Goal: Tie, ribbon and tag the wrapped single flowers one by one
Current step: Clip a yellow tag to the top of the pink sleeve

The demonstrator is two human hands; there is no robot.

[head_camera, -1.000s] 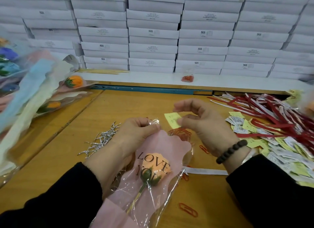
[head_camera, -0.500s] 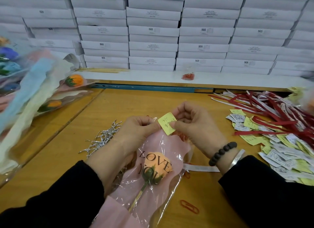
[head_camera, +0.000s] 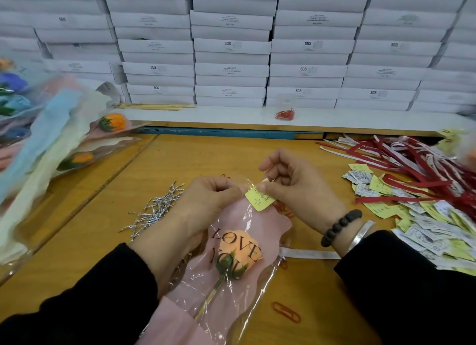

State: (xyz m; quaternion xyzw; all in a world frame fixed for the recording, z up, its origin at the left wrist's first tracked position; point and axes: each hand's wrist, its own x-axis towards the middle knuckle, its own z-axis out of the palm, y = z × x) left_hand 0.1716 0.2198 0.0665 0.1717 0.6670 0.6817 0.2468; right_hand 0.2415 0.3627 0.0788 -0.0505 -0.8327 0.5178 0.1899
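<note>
A single orange flower in a pink and clear "LOVE YOU" wrapper (head_camera: pixel 239 254) lies on the wooden table (head_camera: pixel 219 156) before me, its top pointing away. My left hand (head_camera: pixel 208 203) pinches the wrapper's top edge. My right hand (head_camera: pixel 296 187) pinches a small yellow handwritten tag (head_camera: pixel 260 199) against that same top edge, right beside my left fingertips. A white ribbon strip (head_camera: pixel 309 254) lies under my right wrist.
Silver twist ties (head_camera: pixel 154 210) lie left of my hands. Red and white ribbons (head_camera: pixel 412 161) and loose yellow and printed tags (head_camera: pixel 425 221) cover the right. Wrapped flowers (head_camera: pixel 64 143) are piled at left. Red paper clips (head_camera: pixel 287 312) lie near; white boxes (head_camera: pixel 231 46) are stacked behind.
My right hand has brought the yellow tag down and toward me, from above the table onto the wrapper's top edge. My left hand has kept its hold on the wrapper.
</note>
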